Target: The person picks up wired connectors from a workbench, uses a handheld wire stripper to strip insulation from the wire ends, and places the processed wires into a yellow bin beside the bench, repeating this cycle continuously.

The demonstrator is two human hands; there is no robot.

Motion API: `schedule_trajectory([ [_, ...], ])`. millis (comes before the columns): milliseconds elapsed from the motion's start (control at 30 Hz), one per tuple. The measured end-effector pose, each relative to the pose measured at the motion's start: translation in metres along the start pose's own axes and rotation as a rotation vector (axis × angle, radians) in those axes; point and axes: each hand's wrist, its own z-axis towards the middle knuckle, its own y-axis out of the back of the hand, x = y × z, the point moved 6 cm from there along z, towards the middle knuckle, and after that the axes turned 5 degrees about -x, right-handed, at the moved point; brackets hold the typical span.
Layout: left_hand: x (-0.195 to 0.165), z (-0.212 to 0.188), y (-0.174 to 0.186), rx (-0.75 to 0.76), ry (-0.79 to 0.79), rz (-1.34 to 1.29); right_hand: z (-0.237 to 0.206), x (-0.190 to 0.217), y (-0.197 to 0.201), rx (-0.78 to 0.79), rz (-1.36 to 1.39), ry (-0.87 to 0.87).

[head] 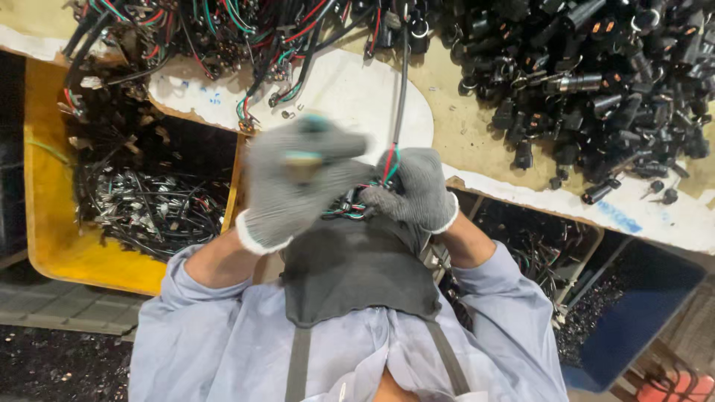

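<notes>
1. Just above the dark apron, at the near edge of the worktop, both gloved hands meet over a small bundle of coloured wires.
2. The right hand, in a grey knit glove, has its grip clenched on the wires where red and green strands leave a black cable that runs up across the worktop.
3. The left hand, also gloved, is blurred; its fingers curl toward the same bundle, but I cannot tell whether its grip is closed on anything.
4. On the far right of the worktop lies a heap of black plastic parts.
5. Along the top left, a tangle of wire harnesses spreads over the worktop.
6. To the left, below the worktop, a yellow bin holds more black cables with metal ends.
</notes>
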Motion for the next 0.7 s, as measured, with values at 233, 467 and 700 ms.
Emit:
schedule_trajectory([
  [233, 0.035, -0.064, -0.037, 0.489, -0.149, -0.103, 0.000, 0.029, -0.037, 0.359, -0.350, 0.279],
  [467, 0.025, -0.054, -0.059, 0.820, -0.180, 0.706, 0.018, 0.077, -0.026, 0.190, -0.256, 0.537],
  [700, 0.082, 0.045, 0.046, 0.045, -0.122, 1.326, 0.041, 0.034, 0.003, 0.188, -0.401, 0.096],
])
